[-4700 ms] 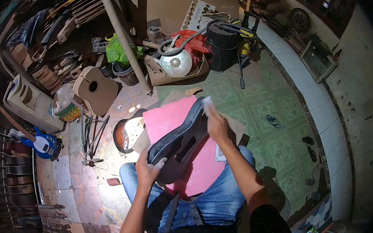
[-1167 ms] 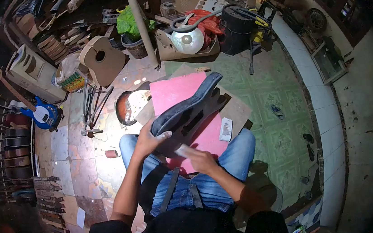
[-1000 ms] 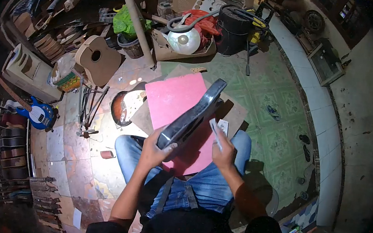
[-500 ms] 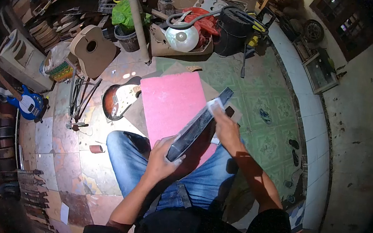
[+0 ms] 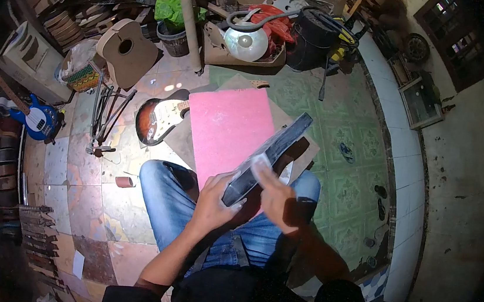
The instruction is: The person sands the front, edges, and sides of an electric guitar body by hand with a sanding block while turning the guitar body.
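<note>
A long, dark, slab-like piece (image 5: 292,133) is held on a slant above my lap, its upper edge streaked with pale dust. What it belongs to is not clear. My left hand (image 5: 212,205) grips its near lower end, with fingers wrapped around it. Pressed to the dusty edge about midway is a folded whitish piece of sandpaper (image 5: 261,160), pinched in my right hand (image 5: 278,202). Under the slab lies a pink sheet (image 5: 230,123), partly over a sunburst electric guitar (image 5: 159,120) on the floor.
A short reddish-brown roll (image 5: 125,182) lies left of my knee. Further off are a metal stand (image 5: 107,116), an acoustic guitar body (image 5: 127,56), a blue guitar (image 5: 38,121), a black bucket (image 5: 312,40) and a carton (image 5: 211,50) with a round lamp-like globe (image 5: 247,44).
My right hand has slid the sandpaper down along the slab's edge, from near its far end towards my left hand. The left hand keeps its grip; the view has shifted slightly.
</note>
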{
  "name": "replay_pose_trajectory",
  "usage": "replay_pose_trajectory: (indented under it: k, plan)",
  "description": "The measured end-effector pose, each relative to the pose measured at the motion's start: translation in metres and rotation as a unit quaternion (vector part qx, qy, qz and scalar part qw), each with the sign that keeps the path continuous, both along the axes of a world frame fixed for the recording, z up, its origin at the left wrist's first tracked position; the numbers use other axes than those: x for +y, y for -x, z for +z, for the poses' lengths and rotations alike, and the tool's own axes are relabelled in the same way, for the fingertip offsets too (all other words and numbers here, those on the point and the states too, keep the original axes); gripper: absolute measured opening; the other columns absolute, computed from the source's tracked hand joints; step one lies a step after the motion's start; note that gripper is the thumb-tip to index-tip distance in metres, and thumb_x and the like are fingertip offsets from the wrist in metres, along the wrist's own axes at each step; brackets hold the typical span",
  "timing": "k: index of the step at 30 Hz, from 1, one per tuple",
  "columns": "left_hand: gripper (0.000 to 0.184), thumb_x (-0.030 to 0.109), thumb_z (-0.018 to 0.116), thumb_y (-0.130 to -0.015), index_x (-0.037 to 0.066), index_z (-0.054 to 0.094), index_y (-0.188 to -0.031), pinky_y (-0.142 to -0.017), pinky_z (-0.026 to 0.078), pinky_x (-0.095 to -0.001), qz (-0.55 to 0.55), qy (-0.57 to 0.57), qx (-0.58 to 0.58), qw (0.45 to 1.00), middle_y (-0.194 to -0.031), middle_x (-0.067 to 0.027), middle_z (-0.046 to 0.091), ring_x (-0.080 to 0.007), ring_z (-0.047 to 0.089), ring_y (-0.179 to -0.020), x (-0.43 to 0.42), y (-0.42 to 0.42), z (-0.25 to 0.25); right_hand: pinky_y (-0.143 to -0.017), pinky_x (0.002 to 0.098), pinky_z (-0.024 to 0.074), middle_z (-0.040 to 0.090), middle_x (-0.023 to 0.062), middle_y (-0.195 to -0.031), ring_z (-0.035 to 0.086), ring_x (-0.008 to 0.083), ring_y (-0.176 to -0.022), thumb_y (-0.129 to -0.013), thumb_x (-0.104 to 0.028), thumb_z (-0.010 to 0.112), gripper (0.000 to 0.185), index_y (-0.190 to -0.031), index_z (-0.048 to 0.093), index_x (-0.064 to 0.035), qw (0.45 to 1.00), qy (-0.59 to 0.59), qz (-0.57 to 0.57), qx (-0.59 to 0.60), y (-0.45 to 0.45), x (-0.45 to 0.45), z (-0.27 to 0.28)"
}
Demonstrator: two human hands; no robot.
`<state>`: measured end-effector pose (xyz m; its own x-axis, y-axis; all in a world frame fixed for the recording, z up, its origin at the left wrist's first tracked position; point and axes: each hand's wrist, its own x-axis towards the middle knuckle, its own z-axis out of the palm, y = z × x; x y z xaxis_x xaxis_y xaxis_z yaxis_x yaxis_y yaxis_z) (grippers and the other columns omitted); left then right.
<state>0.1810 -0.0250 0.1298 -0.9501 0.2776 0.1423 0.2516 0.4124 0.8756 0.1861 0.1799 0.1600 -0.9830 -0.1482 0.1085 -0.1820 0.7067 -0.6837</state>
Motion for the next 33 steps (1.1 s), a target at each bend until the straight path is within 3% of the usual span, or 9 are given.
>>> replay_pose_trajectory:
  k: [3,8,12,15,18,20,24,28,33]
  plan:
    - [0.068,0.014,0.084,-0.071,0.003,0.061,-0.134,-0.107,0.046,-0.0417,-0.006,0.018,-0.015,1.0,-0.13,-0.0178,0.065,-0.035,0.061,-0.122,-0.001,0.0,0.002,-0.105,0.0379,0.0515,0.054,0.0191,-0.148,0.062,0.0354,-0.125,-0.087,0.01,0.048,0.059,-0.14,0.061,-0.0102,0.99,-0.02,0.134,0.029,-0.027,-0.013,0.007]
    - [0.066,0.011,0.082,-0.071,0.002,0.061,-0.133,-0.106,0.046,-0.0414,0.007,0.0,-0.002,1.0,-0.129,-0.0182,0.065,-0.0353,0.061,-0.121,0.002,-0.003,0.002,-0.111,0.0393,0.0462,0.056,0.0187,-0.147,0.054,0.032,-0.137,-0.085,0.01,0.046,0.058,-0.138,0.062,-0.0076,0.996,0.078,0.041,0.032,0.0,0.009,-0.001]
    - [0.067,0.009,0.08,-0.069,0.001,0.061,-0.133,-0.106,0.046,-0.0414,0.001,-0.006,0.003,1.0,-0.129,-0.0188,0.066,-0.0359,0.061,-0.121,-0.002,0.001,-0.002,-0.087,0.0391,0.0599,0.056,0.0139,-0.148,0.07,0.0293,-0.114,-0.084,0.006,0.054,0.057,-0.138,0.062,-0.0108,0.978,-0.083,0.19,0.005,-0.045,-0.018,0.016]
    - [0.067,0.01,0.079,-0.069,0.001,0.061,-0.133,-0.106,0.046,-0.0418,0.001,-0.004,0.008,1.0,-0.129,-0.0193,0.066,-0.0361,0.061,-0.121,-0.001,0.001,0.0,-0.087,0.0372,0.0592,0.055,0.0139,-0.149,0.07,0.0272,-0.114,-0.084,0.006,0.054,0.058,-0.139,0.062,-0.0111,0.984,0.014,0.151,0.094,-0.03,-0.004,-0.016]
    - [0.066,0.011,0.079,-0.07,0.001,0.061,-0.133,-0.106,0.046,-0.0419,0.011,0.002,-0.011,1.0,-0.129,-0.0196,0.065,-0.0365,0.061,-0.121,0.0,-0.002,0.004,-0.094,0.0375,0.058,0.053,0.0143,-0.15,0.069,0.0292,-0.116,-0.084,0.008,0.052,0.058,-0.139,0.061,-0.0107,0.996,0.017,0.079,0.044,-0.026,0.002,0.0]
    - [0.065,0.01,0.081,-0.069,0.0,0.062,-0.13,-0.101,0.047,-0.0431,0.003,-0.017,0.032,0.999,-0.125,-0.0203,0.066,-0.039,0.061,-0.113,-0.001,0.001,0.0,-0.098,0.0394,0.0565,0.053,0.0158,-0.15,0.067,0.0334,-0.119,-0.085,0.009,0.051,0.059,-0.14,0.06,-0.0098,0.989,-0.048,0.138,0.036,-0.043,-0.01,-0.003]
    - [0.066,0.01,0.081,-0.069,0.0,0.061,-0.131,-0.102,0.047,-0.0426,0.001,-0.007,0.029,1.0,-0.126,-0.0199,0.066,-0.0386,0.061,-0.115,0.001,0.001,-0.001,-0.103,0.0405,0.0536,0.051,0.0176,-0.151,0.064,0.0329,-0.124,-0.083,0.011,0.052,0.065,-0.144,0.057,-0.0111,0.982,0.0,0.162,0.098,-0.033,0.006,-0.028]
    - [0.068,0.01,0.082,-0.069,0.001,0.061,-0.132,-0.104,0.046,-0.0419,0.012,0.001,0.01,1.0,-0.127,-0.0193,0.066,-0.0377,0.061,-0.117,0.001,0.002,0.001,-0.107,0.0384,0.0488,0.055,0.0222,-0.146,0.058,0.0363,-0.132,-0.089,0.009,0.044,0.054,-0.138,0.062,-0.0048,0.997,0.022,0.075,0.029,-0.016,0.003,0.023]
    - [0.066,0.012,0.085,-0.07,0.001,0.063,-0.132,-0.106,0.046,-0.0416,-0.001,0.01,0.003,1.0,-0.128,-0.0179,0.066,-0.0349,0.062,-0.121,-0.002,0.004,0.002,-0.108,0.0396,0.0489,0.056,0.0206,-0.146,0.059,0.0372,-0.13,-0.088,0.01,0.045,0.057,-0.138,0.063,-0.0097,0.993,0.066,0.099,0.001,-0.023,0.002,-0.006]
